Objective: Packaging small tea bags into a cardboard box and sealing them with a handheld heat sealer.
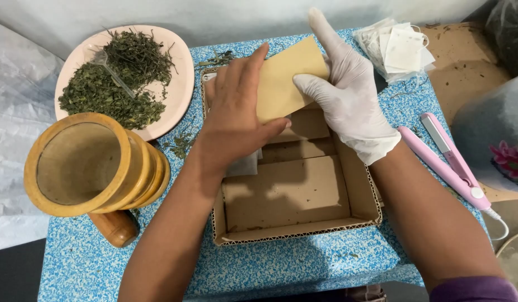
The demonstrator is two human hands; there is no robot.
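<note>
Over a blue speckled worktop (303,268), I watch two hands share one tan paper envelope (281,84) above a shallow cardboard box (295,232).

Far left, a turned wooden mortar (88,165) lies tilted on its side, its pestle (116,226) tucked beneath; I judge it could roll if the worktop is jostled. Behind it, a pale pink plate (177,92) carries dry, brittle green herbs (116,84) and a clear plastic spoon (110,70).

My bare left hand (233,114) lies flat on the envelope, its grip pressed down, fingers together. The white-gloved right hand (345,95) pinches the envelope's right edge, grip closed on it. The paper looks smooth and thin; an uneven pull could crease it or slip it from the glove.

Right of the box, a pile of white filter bags (401,47) sits near a glossy pink flat iron (449,162), whose cord trails off the edge and could snag.
</note>
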